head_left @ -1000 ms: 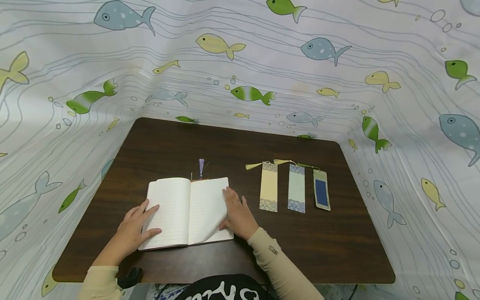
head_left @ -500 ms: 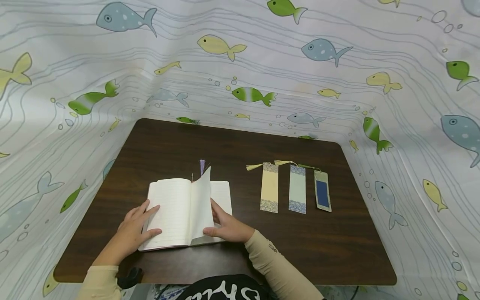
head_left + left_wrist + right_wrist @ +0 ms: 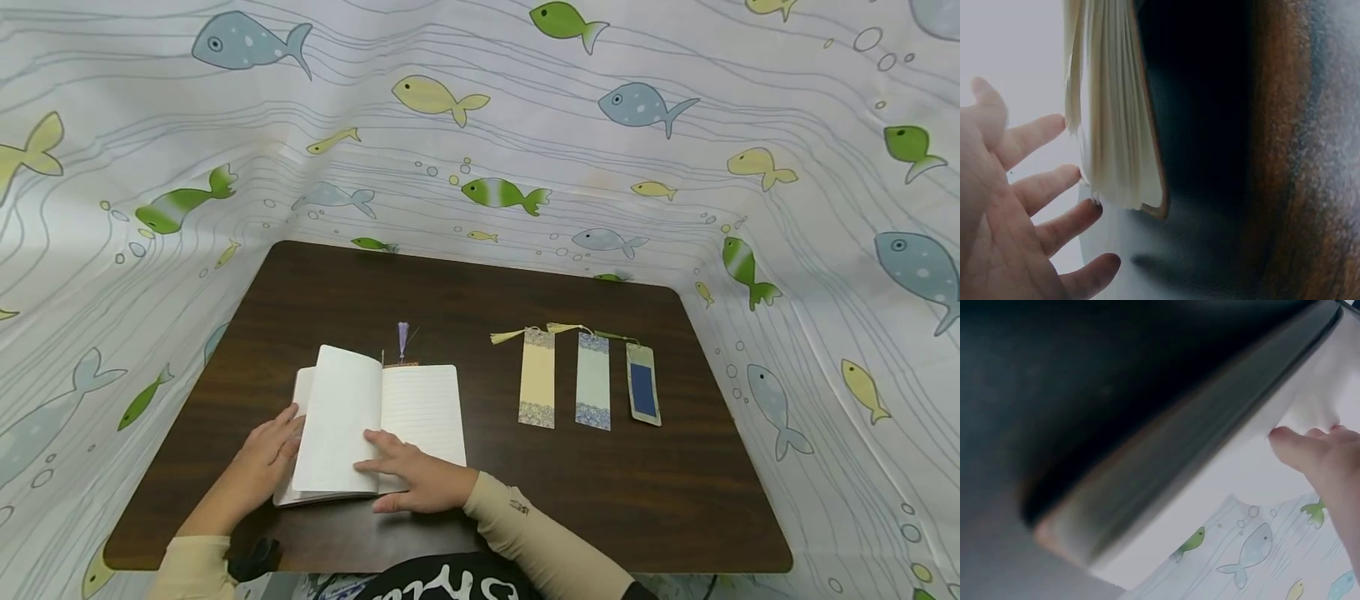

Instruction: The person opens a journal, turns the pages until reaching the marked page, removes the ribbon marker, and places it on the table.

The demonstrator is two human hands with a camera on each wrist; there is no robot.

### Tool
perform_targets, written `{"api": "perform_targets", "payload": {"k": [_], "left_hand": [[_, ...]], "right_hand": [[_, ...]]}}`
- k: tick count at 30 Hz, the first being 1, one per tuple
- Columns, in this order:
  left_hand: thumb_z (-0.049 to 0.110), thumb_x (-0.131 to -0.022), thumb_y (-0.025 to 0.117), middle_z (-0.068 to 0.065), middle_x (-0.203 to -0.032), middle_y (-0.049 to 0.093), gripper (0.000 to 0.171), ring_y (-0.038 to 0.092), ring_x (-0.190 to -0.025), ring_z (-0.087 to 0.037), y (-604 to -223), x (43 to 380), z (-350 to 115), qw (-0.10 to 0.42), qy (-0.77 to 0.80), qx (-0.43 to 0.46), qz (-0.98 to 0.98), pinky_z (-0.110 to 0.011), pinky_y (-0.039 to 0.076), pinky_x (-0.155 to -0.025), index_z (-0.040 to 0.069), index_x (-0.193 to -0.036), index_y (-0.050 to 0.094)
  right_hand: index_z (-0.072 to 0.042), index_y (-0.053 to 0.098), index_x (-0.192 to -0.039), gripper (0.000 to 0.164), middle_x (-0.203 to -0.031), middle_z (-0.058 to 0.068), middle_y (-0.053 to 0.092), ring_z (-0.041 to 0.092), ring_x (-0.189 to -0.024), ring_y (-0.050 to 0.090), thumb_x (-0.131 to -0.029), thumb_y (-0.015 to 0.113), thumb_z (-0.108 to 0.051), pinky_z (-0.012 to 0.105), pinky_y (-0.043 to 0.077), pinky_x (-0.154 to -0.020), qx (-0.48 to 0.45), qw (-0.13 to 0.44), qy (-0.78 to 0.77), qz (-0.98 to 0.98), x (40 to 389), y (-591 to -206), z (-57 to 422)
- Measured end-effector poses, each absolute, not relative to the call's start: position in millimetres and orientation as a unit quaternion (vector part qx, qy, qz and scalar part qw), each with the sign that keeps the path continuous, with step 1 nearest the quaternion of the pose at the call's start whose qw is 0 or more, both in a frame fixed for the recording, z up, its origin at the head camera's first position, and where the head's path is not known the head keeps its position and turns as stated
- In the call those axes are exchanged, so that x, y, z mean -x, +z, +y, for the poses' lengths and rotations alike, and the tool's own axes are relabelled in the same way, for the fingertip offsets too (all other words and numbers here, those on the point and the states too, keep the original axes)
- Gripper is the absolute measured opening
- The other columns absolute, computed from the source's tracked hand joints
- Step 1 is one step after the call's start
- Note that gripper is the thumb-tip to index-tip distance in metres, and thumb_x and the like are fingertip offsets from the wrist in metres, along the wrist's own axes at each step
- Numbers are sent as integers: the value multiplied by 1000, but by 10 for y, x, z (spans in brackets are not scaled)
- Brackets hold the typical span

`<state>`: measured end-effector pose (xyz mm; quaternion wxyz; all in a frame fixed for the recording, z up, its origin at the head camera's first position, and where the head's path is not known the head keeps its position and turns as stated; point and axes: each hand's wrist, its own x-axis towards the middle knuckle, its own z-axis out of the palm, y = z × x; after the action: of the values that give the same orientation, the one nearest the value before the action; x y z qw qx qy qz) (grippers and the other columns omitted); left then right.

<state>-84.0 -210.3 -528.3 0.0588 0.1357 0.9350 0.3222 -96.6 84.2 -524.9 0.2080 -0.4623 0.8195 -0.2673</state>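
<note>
An open notebook [image 3: 420, 412] with lined pages lies at the left of the table. Its left leaf [image 3: 341, 425] looks blank and stands slightly raised over the pages beneath. My left hand [image 3: 262, 458] is at the notebook's left side, fingers spread and fingertips at the page edges [image 3: 1116, 112]. My right hand [image 3: 427, 477] reaches over the lower part of the right page with fingers extended, its fingertips on the leaf near the fold. From the top of the notebook sticks a purple tassel [image 3: 402, 335], the rest of what it hangs from mostly hidden.
Right of the notebook lie three tasselled bookmarks: a cream one [image 3: 537, 379], a pale green one with blue patterned ends [image 3: 593, 379] and one with a dark blue panel [image 3: 642, 387]. A fish-print sheet [image 3: 480, 125] surrounds the brown table [image 3: 697, 492].
My right hand has lifted a right-hand page and swept it leftward over the fold onto the left side. My left hand has drawn back slightly to the notebook's left edge.
</note>
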Motion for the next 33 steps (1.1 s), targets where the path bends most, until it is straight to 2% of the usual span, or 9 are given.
{"api": "perform_targets", "payload": {"k": [3, 6, 8, 11, 14, 16, 20, 25, 33], "left_hand": [[29, -107, 32, -34, -152, 23, 55, 22, -134, -58, -5272, 850, -2116, 65, 377, -135, 914, -75, 20, -99, -9, -146, 30], [30, -107, 29, -37, -151, 20, 58, 21, -134, -60, -5268, 863, -2118, 80, 421, -127, 895, -75, 20, -99, -8, -150, 18], [33, -106, 33, -37, -151, 18, 63, 21, -134, -60, -5274, 869, -2113, 93, 429, -113, 891, -75, 22, -98, -4, -152, 12], [37, -100, 50, -37, -152, 18, 78, 21, -135, -59, -5310, 871, -2103, 104, 414, -105, 898, -74, 24, -99, -2, -153, 8], [37, -90, 66, -36, -152, 17, 92, 21, -134, -59, -5351, 863, -2092, 100, 392, -118, 907, -73, 23, -99, -3, -152, 12], [38, -85, 71, -36, -152, 20, 93, 23, -132, -60, -5374, 854, -2088, 87, 369, -134, 916, -74, 25, -97, -4, -151, 20], [48, -79, 73, -34, -151, 25, 90, 29, -127, -62, -5388, 830, -2079, 77, 303, -146, 938, -79, 27, -88, 1, -147, 36], [57, -77, 69, -32, -151, 26, 91, 31, -126, -60, -5387, 823, -2067, 83, 267, -140, 950, -82, 26, -84, 4, -145, 40], [60, -74, 69, -34, -152, 22, 94, 26, -128, -61, -5386, 859, -2059, 101, 272, -122, 949, -81, 23, -85, 6, -145, 40]], "right_hand": [[-22, 40, -148, 59, -163, 4, 5, 16, -149, 3, -96, 55, -45, 48, 23, -116, 477, 186, -226, 829, 950, -5240, 795], [-23, 41, -148, 58, -163, 3, 7, 16, -150, 4, -96, 53, -48, 50, 23, -116, 483, 174, -194, 836, 928, -5232, 758], [-24, 41, -148, 58, -163, 1, 7, 15, -149, 3, -97, 50, -49, 48, 22, -117, 485, 172, -177, 839, 912, -5236, 742], [-26, 39, -149, 57, -163, -3, 7, 14, -149, 2, -98, 47, -51, 44, 19, -118, 484, 181, -164, 840, 887, -5239, 729], [-25, 39, -149, 56, -163, -5, 10, 14, -149, 3, -99, 45, -49, 42, 19, -119, 488, 189, -162, 837, 880, -5235, 725], [-24, 40, -148, 54, -162, -6, 12, 14, -149, 4, -100, 44, -47, 43, 20, -118, 491, 188, -165, 834, 890, -5235, 723], [-24, 41, -148, 48, -161, -7, 15, 14, -149, 6, -103, 41, -40, 43, 22, -117, 493, 186, -177, 831, 918, -5246, 743], [-23, 38, -149, 46, -162, -6, 15, 15, -149, 8, -104, 39, -34, 43, 24, -117, 485, 187, -186, 834, 946, -5256, 797], [-18, 36, -150, 61, -160, 7, 22, 24, -148, 18, -96, 59, -34, 46, 25, -116, 404, 143, -128, 894, 1036, -5284, 1061]]}}
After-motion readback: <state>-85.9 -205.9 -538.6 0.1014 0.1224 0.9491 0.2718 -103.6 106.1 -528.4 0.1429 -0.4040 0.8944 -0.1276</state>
